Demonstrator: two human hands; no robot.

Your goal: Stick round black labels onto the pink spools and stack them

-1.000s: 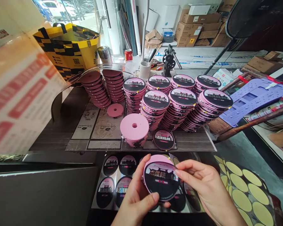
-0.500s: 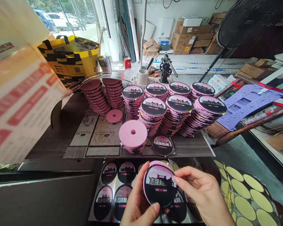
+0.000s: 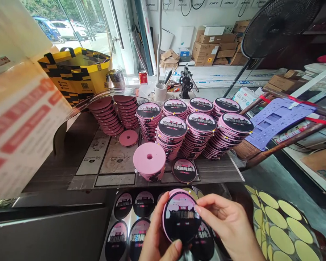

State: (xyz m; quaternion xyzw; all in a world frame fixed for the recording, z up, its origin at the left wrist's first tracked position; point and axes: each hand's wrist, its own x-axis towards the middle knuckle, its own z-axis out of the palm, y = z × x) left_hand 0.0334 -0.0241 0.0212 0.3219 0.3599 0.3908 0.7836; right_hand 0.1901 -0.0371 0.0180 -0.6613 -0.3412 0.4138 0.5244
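Note:
My left hand (image 3: 163,232) is closed around a pink foam line spool (image 3: 176,190), fingers behind its left side and thumb at the lower front edge. Over the spool's face lies a round black-and-pink sticker (image 3: 181,224) with white lettering; a crescent of pink foam shows at the top left. My right hand (image 3: 225,221) pinches the sticker's right edge between thumb and forefinger. Whether the sticker is fully stuck down I cannot tell. Beneath my hands is a sheet of round stickers (image 3: 119,232), partly hidden by them.
Stacks of labelled spools (image 3: 201,123) stand on the table (image 3: 111,179), with plain pink spools (image 3: 149,157) in front and at left. Used backing sheets (image 3: 282,237) lie at the right. A clear curved plastic sheet (image 3: 97,96) and yellow bag (image 3: 78,72) stand at the left.
The view has shifted slightly, moving the scene a little left and down. Both hands keep their hold; glare on the sticker has changed as its tilt shifts slightly.

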